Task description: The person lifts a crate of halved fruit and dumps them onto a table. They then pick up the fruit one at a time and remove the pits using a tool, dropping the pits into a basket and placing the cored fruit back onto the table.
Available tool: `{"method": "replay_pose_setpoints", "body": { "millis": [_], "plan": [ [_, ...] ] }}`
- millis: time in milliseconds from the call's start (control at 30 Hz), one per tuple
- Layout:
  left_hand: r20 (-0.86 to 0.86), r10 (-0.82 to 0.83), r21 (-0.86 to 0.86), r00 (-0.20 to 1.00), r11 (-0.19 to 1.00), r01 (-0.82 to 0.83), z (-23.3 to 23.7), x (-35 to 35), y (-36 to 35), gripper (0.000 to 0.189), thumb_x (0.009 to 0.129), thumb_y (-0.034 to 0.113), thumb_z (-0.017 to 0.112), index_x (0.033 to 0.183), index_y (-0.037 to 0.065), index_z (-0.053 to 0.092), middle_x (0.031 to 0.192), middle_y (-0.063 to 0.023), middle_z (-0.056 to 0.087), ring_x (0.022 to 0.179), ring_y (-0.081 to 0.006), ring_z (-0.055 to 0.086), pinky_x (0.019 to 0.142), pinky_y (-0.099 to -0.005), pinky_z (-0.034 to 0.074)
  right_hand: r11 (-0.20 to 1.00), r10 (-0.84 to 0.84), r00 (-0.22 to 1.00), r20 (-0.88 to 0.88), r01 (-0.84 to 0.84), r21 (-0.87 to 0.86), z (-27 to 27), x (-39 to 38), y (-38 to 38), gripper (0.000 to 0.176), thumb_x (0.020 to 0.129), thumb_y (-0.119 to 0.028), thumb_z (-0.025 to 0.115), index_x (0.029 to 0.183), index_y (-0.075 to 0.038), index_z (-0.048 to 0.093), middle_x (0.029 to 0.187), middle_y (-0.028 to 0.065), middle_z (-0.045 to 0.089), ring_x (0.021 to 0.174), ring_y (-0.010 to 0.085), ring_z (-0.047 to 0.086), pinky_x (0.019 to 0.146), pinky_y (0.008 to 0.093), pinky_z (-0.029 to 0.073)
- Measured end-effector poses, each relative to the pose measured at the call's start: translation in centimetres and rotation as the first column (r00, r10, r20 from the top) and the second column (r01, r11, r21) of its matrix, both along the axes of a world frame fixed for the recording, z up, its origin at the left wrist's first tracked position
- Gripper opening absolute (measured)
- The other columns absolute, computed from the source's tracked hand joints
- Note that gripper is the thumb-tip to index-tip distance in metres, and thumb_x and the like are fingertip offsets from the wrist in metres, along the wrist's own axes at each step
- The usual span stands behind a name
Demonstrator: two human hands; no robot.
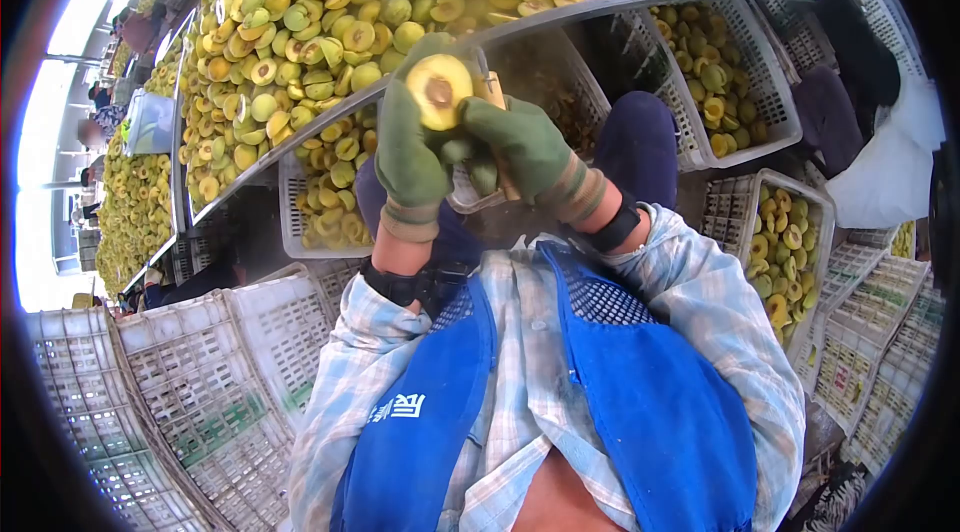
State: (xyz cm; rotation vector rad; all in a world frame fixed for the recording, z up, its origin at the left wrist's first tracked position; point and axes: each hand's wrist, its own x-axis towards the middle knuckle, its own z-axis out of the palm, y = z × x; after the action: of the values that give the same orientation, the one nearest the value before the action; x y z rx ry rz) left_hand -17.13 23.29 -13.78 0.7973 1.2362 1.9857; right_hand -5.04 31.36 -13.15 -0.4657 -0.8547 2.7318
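At about 8 o'clock, empty white crates (190, 382) stand stacked beside the person. Above them, from 10 to 12 o'clock, a long table (560, 14) carries a big heap of halved fruit (330, 22), cut faces up.

Near the centre, a little toward 12 o'clock, the left hand (408, 154) in a green glove is closed around a fruit half (440, 90) and holds it up, with the pit hollow facing the camera. The right hand (528, 150), also gloved, meets it from 3 o'clock. Its fingers are curled, but I cannot tell if they grip the fruit or a small tool.

I judge the half light, soft and wet on the cut face, so it bruises and slips easily. It is better to take it by the skin side.

At 3 o'clock, a crate (745, 207) holds more halves.
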Motion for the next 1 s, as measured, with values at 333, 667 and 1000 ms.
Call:
{"method": "replay_pose_setpoints", "body": {
  "millis": [333, 667, 1000],
  "plan": [
    [0.086, -0.011, 0.012, 0.996, 1.0, 0.01, 1.2, 0.9, 0.0, 0.054, 0.099, 0.04, 0.036, 0.132, -0.002, 0.045, 0.12, -0.0207, 0.058, 0.093, -0.0269, 0.064, 0.083, -0.0378, 0.055, 0.866, 0.024, 0.941, 0.338, -0.188, 0.462, 1.7, 0.8, -1.3, 0.028, 0.089, -0.032, 0.058, 0.095, -0.004, 0.057, 0.066, 0.002, 0.06, 0.047, 0.0083, 0.055, 0.041, 0.0232, 0.045],
    [-0.097, 0.02, -0.105, 0.995, 0.994, -0.031, 0.8, 0.9, -0.3, 0.067, 0.093, 0.052, 0.045, 0.133, -0.001, 0.043, 0.117, -0.0215, 0.059, 0.088, -0.0248, 0.065, 0.073, -0.0341, 0.057, 0.875, 0.234, 0.898, 0.373, -0.362, 0.322, 2.4, 1.6, -1.0, 0.028, 0.092, -0.031, 0.057, 0.094, -0.004, 0.054, 0.064, 0.0025, 0.057, 0.047, 0.0089, 0.055, 0.038, 0.0223, 0.041],
    [-0.121, -0.065, -0.167, 0.99, 0.985, 0.044, -0.1, -0.4, -0.6, 0.061, 0.096, 0.044, 0.039, 0.13, -0.006, 0.044, 0.111, -0.0239, 0.061, 0.077, -0.0233, 0.066, 0.067, -0.0314, 0.058, 0.775, 0.353, 0.837, 0.419, -0.512, 0.369, 2.2, 1.9, 0.2, 0.028, 0.091, -0.035, 0.057, 0.091, -0.007, 0.056, 0.065, 0.0025, 0.059, 0.048, 0.0095, 0.056, 0.039, 0.0224, 0.043]
  ]
}}
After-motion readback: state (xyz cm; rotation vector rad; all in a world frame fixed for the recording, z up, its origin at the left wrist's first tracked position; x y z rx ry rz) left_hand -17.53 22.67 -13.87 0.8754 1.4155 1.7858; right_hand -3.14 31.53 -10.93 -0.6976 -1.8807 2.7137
